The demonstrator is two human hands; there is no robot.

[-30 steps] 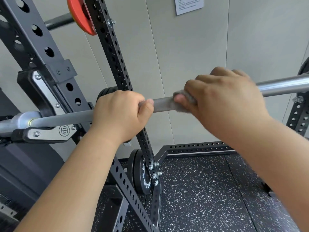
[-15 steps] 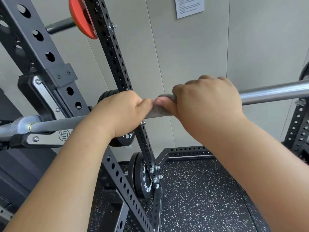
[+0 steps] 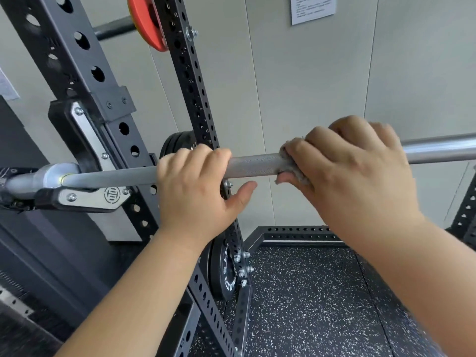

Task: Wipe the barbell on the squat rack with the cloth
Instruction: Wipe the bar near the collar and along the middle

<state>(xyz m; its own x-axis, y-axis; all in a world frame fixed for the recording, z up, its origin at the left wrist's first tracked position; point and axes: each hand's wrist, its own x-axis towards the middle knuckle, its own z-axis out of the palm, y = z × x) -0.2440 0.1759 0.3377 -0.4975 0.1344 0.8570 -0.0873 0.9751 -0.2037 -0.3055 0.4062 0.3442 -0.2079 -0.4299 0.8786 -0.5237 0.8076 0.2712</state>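
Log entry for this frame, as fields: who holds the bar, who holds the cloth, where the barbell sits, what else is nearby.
holding bar: left hand, fingers curled over the barbell, thumb loose beneath it
holding cloth: right hand grips the cloth wrapped round the bar
between hands: bare knurled bar
barbell seat: on the J-hook, at the left
nearby: orange plate high up; black plates low on the rack upright

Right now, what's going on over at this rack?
A person is wiping the barbell, which rests in a hook on the rack. The right hand grips a grey cloth wrapped round the bar. The left hand holds the bare bar beside it, fingers curled over the top, thumb loose below. A short stretch of knurled bar shows between the hands.
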